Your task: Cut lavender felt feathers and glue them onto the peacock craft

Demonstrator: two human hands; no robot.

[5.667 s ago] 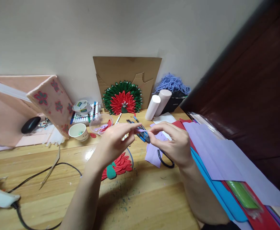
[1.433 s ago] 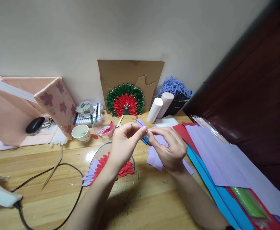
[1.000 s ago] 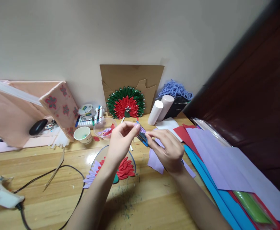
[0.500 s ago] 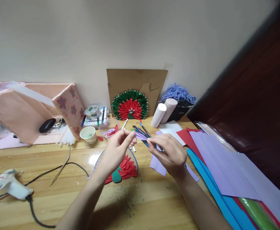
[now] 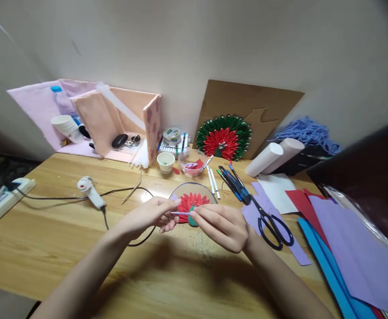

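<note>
My left hand (image 5: 154, 215) and my right hand (image 5: 222, 226) meet low over the wooden table (image 5: 47, 230), both pinched on a small purple paper petal (image 5: 181, 213) held edge-on between them. Just behind it lies a round craft piece with red petals and a green body (image 5: 192, 202). Black-handled scissors (image 5: 271, 219) rest on purple paper scraps to the right of my right hand, free of both hands.
A glue gun (image 5: 90, 191) with its black cord lies to the left. Markers (image 5: 233, 182), a paper cup (image 5: 166, 161), a clear bowl (image 5: 191, 162) and a finished red-green fan (image 5: 223, 137) against cardboard stand behind. Coloured sheets (image 5: 346, 235) stack at the right.
The view has swung left and pulled back. My hands have dropped lower toward the table with the purple petal. The scissors now lie on the purple scraps.
</note>
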